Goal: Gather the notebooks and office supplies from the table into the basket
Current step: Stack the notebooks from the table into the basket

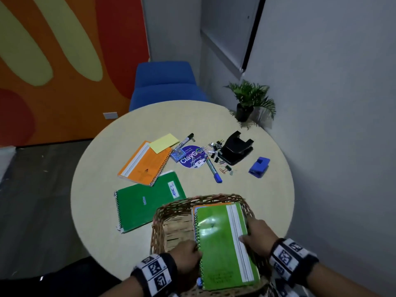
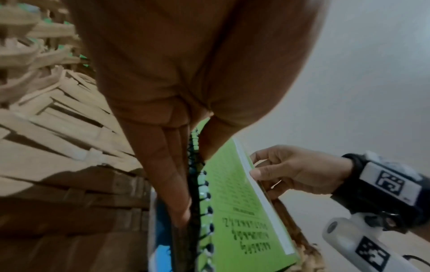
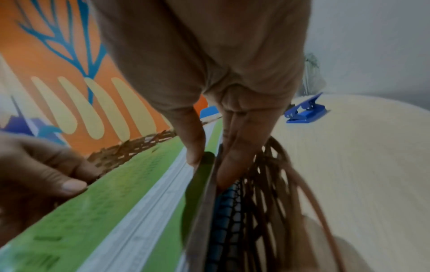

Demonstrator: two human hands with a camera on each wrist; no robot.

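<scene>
A light green spiral notebook (image 1: 225, 243) lies on other notebooks in the wicker basket (image 1: 171, 211) at the table's near edge. My left hand (image 1: 188, 254) pinches its spiral side, thumb on the cover (image 2: 209, 143), fingers (image 2: 167, 174) underneath. My right hand (image 1: 257, 232) pinches the opposite edge, thumb (image 3: 193, 147) on top, fingers (image 3: 235, 147) against the basket wall. On the table lie an orange notebook (image 1: 145, 163), two green notebooks (image 1: 145, 202), a yellow pad (image 1: 164, 142), markers (image 1: 212, 168), binder clips (image 1: 214, 146), a black hole punch (image 1: 236, 150) and a blue punch (image 1: 259, 167).
The round beige table (image 1: 257, 200) stands against a grey wall on the right. A small potted plant (image 1: 248, 101) sits at its far right edge. A blue chair (image 1: 165, 82) stands beyond the table. A round purple sticker (image 1: 191, 157) lies under the small supplies.
</scene>
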